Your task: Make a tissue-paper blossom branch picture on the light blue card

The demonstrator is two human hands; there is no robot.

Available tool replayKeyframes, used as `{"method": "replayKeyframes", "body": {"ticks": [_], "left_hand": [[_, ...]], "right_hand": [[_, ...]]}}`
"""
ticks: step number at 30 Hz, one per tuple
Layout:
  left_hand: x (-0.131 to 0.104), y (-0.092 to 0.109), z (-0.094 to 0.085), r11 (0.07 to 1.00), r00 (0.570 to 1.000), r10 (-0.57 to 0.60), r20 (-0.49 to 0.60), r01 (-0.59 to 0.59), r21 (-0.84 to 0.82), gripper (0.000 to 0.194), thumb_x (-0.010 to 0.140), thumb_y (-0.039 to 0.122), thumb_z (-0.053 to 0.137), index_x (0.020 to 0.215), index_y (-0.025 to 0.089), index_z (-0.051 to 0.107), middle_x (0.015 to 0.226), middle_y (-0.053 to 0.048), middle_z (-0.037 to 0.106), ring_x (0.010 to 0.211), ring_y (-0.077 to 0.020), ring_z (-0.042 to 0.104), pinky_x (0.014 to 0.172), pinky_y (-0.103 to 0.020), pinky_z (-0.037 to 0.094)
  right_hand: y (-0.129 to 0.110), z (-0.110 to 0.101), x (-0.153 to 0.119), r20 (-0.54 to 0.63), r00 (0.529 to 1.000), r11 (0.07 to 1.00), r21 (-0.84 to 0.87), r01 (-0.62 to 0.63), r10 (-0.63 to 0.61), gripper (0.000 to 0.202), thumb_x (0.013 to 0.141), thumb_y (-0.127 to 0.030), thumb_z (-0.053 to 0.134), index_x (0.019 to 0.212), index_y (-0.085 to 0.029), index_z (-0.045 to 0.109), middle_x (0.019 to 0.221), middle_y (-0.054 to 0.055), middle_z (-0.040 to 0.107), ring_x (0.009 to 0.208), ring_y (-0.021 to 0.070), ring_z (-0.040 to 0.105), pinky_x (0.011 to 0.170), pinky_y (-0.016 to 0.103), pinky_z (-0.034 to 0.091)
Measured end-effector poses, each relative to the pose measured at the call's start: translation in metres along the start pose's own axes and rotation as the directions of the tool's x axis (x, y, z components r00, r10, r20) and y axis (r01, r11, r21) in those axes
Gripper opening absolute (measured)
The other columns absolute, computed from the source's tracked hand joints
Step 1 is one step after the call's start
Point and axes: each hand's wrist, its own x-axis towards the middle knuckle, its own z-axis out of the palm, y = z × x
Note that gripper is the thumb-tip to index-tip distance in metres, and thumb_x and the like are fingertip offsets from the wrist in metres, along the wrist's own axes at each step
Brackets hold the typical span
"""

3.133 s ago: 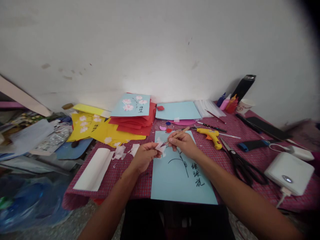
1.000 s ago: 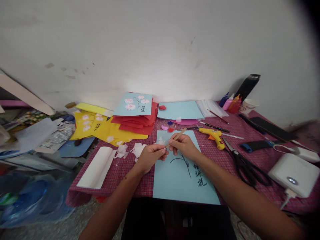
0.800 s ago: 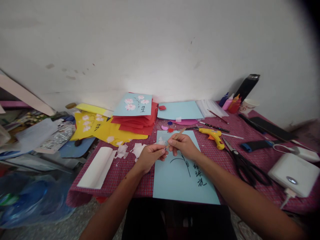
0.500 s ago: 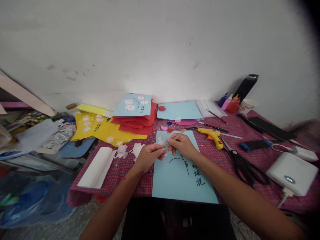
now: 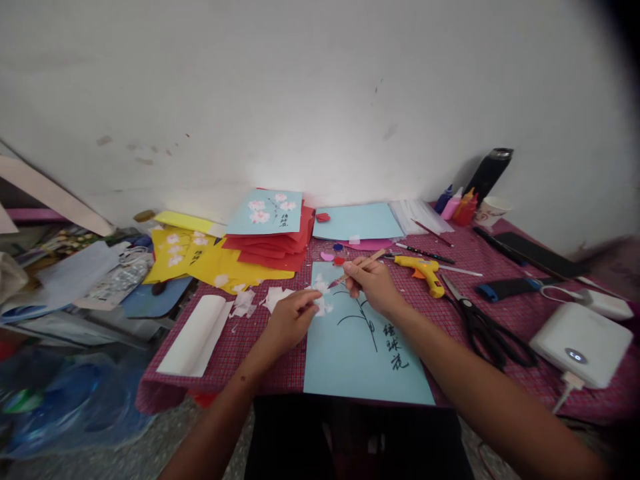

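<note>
My right hand (image 5: 374,287) grips a slim wooden paintbrush (image 5: 376,257), its purplish tip pointing left and down at a white paper flower (image 5: 323,303). The flower lies on a light blue sheet (image 5: 365,385) that also bears black painted stems and brushed characters (image 5: 395,346). To the left, my left hand (image 5: 291,320) rests by the sheet's edge, its thumb and index finger apart and close to the flower. Torn white paper pieces (image 5: 244,303) lie beyond that hand. Above the sheet are small pink (image 5: 327,257), blue (image 5: 338,247) and red (image 5: 339,261) blobs.
A yellow glue gun (image 5: 421,272), black scissors (image 5: 483,323) and a white power bank (image 5: 583,343) lie to the right. Stacked cards (image 5: 267,220) and yellow sheets (image 5: 235,270) sit at the back left. Paint bottles (image 5: 453,205) and a black flask (image 5: 490,175) stand far right.
My left hand has drawn back from the brush tip, and its fingers have parted. My right hand has moved slightly right, with the brush tip now over the flower's edge.
</note>
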Motion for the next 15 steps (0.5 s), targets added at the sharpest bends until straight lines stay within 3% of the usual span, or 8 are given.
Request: {"method": "replayKeyframes", "body": {"ticks": [3,7,10,15], "left_hand": [[-0.004,-0.008,-0.021,0.996,0.991,-0.087,-0.103,0.084,-0.036,0.028,0.088,0.027,0.052,0.110,0.025,0.069,0.112,-0.003,0.071,0.103,-0.0196,0.064,0.091,-0.033,0.048],[-0.012,-0.033,-0.054,0.975,0.941,-0.222,-0.257,0.207,-0.084,0.023,0.085,0.033,0.057,0.100,0.022,0.070,0.100,-0.003,0.073,0.091,-0.0200,0.066,0.081,-0.031,0.050],[-0.020,-0.047,-0.067,0.969,0.950,-0.242,-0.197,0.247,0.001,0.022,0.084,0.032,0.057,0.098,0.021,0.070,0.096,-0.003,0.072,0.088,-0.0204,0.065,0.079,-0.031,0.048],[-0.027,-0.048,-0.059,0.943,0.987,-0.150,-0.061,0.161,0.290,0.017,0.080,0.025,0.057,0.090,0.021,0.070,0.090,-0.004,0.069,0.082,-0.0203,0.061,0.075,-0.032,0.043]], "right_hand": [[0.002,-0.001,0.000,-0.009,1.000,1.000,0.008,-0.011,0.011,0.034,0.083,-0.046,0.067,0.066,-0.018,0.056,0.057,-0.001,0.060,0.039,0.0093,0.049,0.040,0.023,0.037],[0.002,0.000,0.001,-0.012,0.999,0.999,0.036,-0.039,0.040,0.032,0.081,-0.047,0.069,0.071,-0.019,0.057,0.061,-0.001,0.061,0.040,0.0091,0.049,0.040,0.023,0.038],[0.002,0.001,0.000,0.019,0.999,0.998,0.041,-0.050,0.049,0.030,0.081,-0.047,0.068,0.078,-0.018,0.060,0.065,-0.001,0.062,0.042,0.0087,0.050,0.042,0.022,0.040],[0.003,0.002,-0.001,0.052,0.997,0.998,0.007,-0.064,0.063,0.031,0.082,-0.048,0.067,0.082,-0.017,0.060,0.066,0.000,0.061,0.044,0.0088,0.050,0.042,0.022,0.040]]}}
